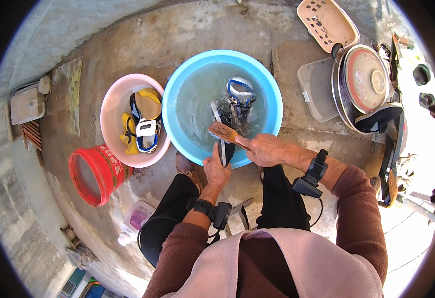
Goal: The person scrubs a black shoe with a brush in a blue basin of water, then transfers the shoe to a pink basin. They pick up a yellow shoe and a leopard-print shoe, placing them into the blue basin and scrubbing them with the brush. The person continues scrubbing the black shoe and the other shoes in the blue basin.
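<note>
My left hand [217, 169] grips one end of a dark shoe [229, 151] with a pale sole edge, tilted over the near rim of a blue plastic basin [178, 145]. In my right hand [268, 149] is the handle of a wooden scrub brush [224, 131], its bristles facing down against the shoe's edge. The shoe's far end reaches into cloudy water [199, 91]. Another shoe [241, 95], with blue and white trim around its opening, sits partly under the water to the right.
Left of the basin, a pink basin [107, 126] holds several shoes, including a yellow one [128, 128]. A red bucket [103, 175] lies tipped beside it. A detergent bottle [137, 219] is by my left leg. At right are a clear plastic box [316, 93], a lidded pot [366, 80] and a beige basket [331, 26].
</note>
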A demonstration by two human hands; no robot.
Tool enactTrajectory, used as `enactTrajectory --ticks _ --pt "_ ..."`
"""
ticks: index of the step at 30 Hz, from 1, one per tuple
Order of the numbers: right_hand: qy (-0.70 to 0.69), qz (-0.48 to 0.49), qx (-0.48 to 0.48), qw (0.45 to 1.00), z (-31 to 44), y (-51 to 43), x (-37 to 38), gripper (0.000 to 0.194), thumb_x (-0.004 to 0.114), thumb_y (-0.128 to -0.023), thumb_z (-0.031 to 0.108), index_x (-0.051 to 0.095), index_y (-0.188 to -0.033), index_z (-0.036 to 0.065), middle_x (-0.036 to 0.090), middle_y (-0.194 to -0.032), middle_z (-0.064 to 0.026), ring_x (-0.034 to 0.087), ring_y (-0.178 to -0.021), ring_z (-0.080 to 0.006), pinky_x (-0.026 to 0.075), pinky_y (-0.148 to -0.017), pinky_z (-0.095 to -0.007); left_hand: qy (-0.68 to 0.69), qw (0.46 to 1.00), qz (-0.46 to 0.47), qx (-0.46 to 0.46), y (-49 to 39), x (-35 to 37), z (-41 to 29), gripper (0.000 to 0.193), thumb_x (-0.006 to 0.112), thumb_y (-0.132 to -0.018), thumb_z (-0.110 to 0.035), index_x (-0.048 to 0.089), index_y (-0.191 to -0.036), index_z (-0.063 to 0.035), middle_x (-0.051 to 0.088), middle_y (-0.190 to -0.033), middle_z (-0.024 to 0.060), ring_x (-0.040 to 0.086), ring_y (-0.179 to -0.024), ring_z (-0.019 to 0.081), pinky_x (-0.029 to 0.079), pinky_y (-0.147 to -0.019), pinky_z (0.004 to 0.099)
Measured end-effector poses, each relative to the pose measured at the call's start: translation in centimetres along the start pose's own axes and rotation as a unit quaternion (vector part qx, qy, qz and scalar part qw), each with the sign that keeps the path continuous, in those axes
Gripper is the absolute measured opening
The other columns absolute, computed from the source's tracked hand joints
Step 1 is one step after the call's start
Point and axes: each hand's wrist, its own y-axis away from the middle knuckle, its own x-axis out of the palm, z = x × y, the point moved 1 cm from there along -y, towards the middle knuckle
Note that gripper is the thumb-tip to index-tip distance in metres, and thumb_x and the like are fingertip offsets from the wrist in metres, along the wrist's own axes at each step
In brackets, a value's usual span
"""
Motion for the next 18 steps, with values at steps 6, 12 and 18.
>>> enactTrajectory --ticks 6,12,18 --pt "0.100 -0.045 -0.109 0.988 1.0 2.7 2.9 0.051 0.049 -0.081 0.017 0.039 -0.130 0.004 0.060 -0.063 -0.0150 0.059 -0.058 -0.0352 0.046 -0.054 -0.0455 0.023 0.999 -0.011 0.048 -0.7 0.2 0.2 0.056 0.067 -0.067 -0.012 0.053 -0.121 -0.0059 0.060 -0.110 0.0134 0.055 -0.099 0.0281 0.035 -0.090 0.0369" --pt "0.086 -0.019 0.081 0.993 -2.2 -4.4 -0.9 0.049 0.048 -0.083 0.019 0.041 -0.130 0.005 0.063 -0.074 -0.0151 0.061 -0.071 -0.0347 0.048 -0.063 -0.0445 -0.009 1.000 0.008 -0.026 -0.3 0.1 -0.1 0.082 0.069 -0.065 -0.011 0.031 -0.138 -0.0081 0.063 -0.098 0.0139 0.054 -0.091 0.0316 0.034 -0.090 0.0360" --pt "-0.029 -0.095 0.179 0.979 -5.9 -9.5 -0.2 0.049 0.047 -0.084 0.020 0.041 -0.131 0.005 0.064 -0.092 -0.0199 0.061 -0.090 -0.0345 0.048 -0.076 -0.0440 -0.001 1.000 -0.009 0.000 -0.3 0.2 0.2 0.082 0.069 -0.065 -0.010 0.031 -0.138 -0.0072 0.063 -0.096 0.0138 0.053 -0.090 0.0314 0.034 -0.089 0.0362"
